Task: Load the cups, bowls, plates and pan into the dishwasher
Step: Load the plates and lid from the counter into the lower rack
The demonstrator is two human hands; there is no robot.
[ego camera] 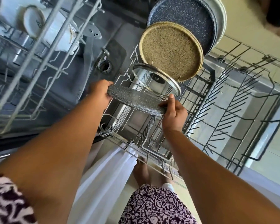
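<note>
Everything here sits relative to the pulled-out grey wire lower rack [233,101]. It's the biggest thing in view, and most of its tine rows on the near and right side have nothing in them. Along its far-left stretch, things stand on edge in a row: furthest back a big dark blue speckled plate [184,18] with a pale plate behind it, then a tan speckled round plate [171,50], then a glass lid with a metal rim [157,81] closest to the person.

The one being loaded is a grey speckled round plate [136,101], held above the rack just on the near side of that glass lid. It's tipped partway toward upright, its long line running left to right between both hands. The left hand [100,92] grips its left edge, fingers curled round the rim. The right hand [173,112] pinches the right edge, thumb up on top. Both look equally close.

My guess is the next move needs the plate stood up and dropped into the free tines right next to the lid.

Up left there's the upper wire rack [44,62] with white cups [55,31] in it.
</note>
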